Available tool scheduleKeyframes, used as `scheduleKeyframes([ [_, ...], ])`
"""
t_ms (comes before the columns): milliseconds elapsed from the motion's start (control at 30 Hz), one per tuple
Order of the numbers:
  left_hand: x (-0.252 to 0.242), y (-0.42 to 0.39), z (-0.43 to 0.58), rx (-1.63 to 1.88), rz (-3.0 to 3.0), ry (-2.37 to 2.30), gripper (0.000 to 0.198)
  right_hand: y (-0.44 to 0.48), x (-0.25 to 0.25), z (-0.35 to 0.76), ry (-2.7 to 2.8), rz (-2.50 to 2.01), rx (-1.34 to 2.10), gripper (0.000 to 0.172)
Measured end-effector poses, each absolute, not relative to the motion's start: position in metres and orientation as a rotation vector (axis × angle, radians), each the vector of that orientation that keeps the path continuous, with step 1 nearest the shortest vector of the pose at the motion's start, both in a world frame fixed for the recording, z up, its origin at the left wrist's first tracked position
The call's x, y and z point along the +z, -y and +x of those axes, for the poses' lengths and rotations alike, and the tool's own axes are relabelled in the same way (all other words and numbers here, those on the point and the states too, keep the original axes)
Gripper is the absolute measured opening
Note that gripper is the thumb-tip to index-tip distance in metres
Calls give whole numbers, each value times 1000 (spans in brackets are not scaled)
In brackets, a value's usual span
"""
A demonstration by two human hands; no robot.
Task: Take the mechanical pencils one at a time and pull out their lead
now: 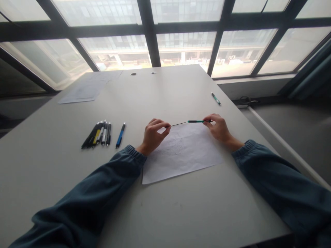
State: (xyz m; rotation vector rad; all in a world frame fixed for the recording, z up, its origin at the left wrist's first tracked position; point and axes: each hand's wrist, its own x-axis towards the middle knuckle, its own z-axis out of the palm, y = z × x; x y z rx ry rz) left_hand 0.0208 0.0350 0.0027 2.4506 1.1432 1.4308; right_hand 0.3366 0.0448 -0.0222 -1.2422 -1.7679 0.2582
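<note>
My left hand [154, 135] pinches a thin dark pen refill [178, 124] by its left end, above the far edge of a marked sheet of white paper [186, 155]. The refill points right, its free tip just short of a green and black pen [195, 121]. That pen lies level in the closed fingertips of my right hand [217, 126], which grip its right end. A small gap parts refill and pen. The paper lies flat under both hands, with faint scribbles near its middle.
Left of my left hand, a blue and black pen [120, 135] lies beside a row of several black, yellow and silver pens [99, 134]. Another green pen [216, 99] rests near the table's right edge. More papers [82, 90] lie at the far left, before the windows.
</note>
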Motion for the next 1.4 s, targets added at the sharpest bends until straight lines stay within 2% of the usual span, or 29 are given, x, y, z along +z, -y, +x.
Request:
scheduleKeyframes([
  [1000,3,-33,26,1349,2462,-974,4,-23,-10,296,1949,-1103,189,4],
  [1267,1,-34,25,1372,2410,-1041,23,-22,-9,294,1941,-1097,194,4],
  [1400,1,-35,24,1377,2404,-1006,15,-20,-8,294,1946,-1065,174,4],
])
